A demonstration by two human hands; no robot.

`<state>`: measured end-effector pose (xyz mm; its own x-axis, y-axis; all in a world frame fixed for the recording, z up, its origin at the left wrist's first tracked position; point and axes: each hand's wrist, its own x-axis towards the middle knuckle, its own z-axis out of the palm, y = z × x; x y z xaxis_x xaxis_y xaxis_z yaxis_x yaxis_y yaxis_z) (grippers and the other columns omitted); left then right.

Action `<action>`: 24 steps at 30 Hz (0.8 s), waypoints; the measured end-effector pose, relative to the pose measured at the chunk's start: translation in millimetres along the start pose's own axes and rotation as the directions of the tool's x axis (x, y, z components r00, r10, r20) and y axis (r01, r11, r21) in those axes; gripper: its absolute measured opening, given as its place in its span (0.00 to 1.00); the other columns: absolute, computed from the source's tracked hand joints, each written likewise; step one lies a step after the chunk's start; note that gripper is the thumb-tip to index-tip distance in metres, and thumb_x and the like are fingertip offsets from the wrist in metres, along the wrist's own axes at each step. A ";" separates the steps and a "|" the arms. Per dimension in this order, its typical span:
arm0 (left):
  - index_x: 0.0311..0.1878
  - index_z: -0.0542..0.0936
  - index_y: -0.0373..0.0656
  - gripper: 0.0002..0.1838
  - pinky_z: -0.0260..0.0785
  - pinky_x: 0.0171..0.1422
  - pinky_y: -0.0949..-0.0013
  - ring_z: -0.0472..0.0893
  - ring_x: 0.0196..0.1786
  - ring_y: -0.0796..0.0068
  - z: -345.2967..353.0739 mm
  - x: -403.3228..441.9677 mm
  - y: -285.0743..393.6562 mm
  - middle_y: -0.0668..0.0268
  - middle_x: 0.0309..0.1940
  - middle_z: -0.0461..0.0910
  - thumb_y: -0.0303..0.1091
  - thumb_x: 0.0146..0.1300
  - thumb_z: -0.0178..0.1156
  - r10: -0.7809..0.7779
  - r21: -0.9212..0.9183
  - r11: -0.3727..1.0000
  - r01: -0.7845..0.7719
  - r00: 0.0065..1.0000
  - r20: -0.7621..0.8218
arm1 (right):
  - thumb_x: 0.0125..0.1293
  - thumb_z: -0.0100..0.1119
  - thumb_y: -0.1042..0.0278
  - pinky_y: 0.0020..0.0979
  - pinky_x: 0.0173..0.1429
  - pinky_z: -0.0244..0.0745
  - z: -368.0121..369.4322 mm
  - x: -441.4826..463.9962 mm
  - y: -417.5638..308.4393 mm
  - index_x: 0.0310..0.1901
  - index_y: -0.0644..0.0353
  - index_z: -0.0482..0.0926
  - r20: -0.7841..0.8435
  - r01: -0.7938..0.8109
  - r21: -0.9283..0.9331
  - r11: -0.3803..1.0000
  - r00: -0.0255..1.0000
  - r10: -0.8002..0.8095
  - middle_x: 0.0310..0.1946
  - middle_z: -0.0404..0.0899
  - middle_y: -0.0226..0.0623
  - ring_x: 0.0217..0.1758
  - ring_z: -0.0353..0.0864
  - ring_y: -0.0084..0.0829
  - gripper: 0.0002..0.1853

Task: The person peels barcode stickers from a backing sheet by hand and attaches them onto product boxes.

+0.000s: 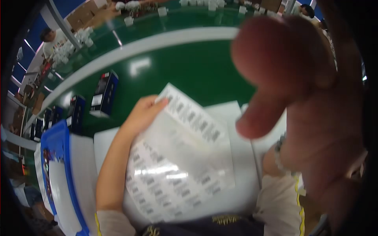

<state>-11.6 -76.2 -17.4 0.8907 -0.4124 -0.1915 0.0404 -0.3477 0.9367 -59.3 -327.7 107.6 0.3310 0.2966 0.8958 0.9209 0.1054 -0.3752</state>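
My left hand [143, 112] grips the upper left edge of a sheet of barcode labels [173, 173], its thumb lying on the top face. Rows of printed labels run along the sheet's upper edge and lower half, with a blank band between them. The sheet lies tilted in front of my body over a pale white surface [246, 145]. My right hand [303, 78] is raised very close to the camera and blurred. Its thumb and forefinger are apart, with nothing visible between them. A beaded bracelet [278, 155] circles the right wrist.
Dark printed boxes [104, 93] stand on the green table [177, 63] to the left. A blue-rimmed bin [67, 169] is at my left side. A pale curved strip [157, 39] crosses the table. Beyond it are small white parts [162, 11] and a seated person [55, 41].
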 end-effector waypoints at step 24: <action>0.37 0.79 0.30 0.09 0.69 0.28 0.83 0.75 0.23 0.82 25.7 8.9 5.6 0.60 0.26 0.81 0.27 0.65 0.54 -0.129 -0.250 0.960 0.125 0.992 0.000 | 0.64 0.57 0.56 0.31 0.48 0.76 -191.0 -4.8 -25.4 0.59 0.52 0.59 0.214 0.248 -0.542 0.803 0.965 -0.154 0.55 0.65 0.42 0.53 0.74 0.41 0.27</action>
<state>-15.0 -103.4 -21.4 0.8779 -0.3643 -0.3107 0.2631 -0.1752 0.9487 -44.9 -513.1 158.4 0.1335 0.4728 0.8710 0.9331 -0.3561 0.0502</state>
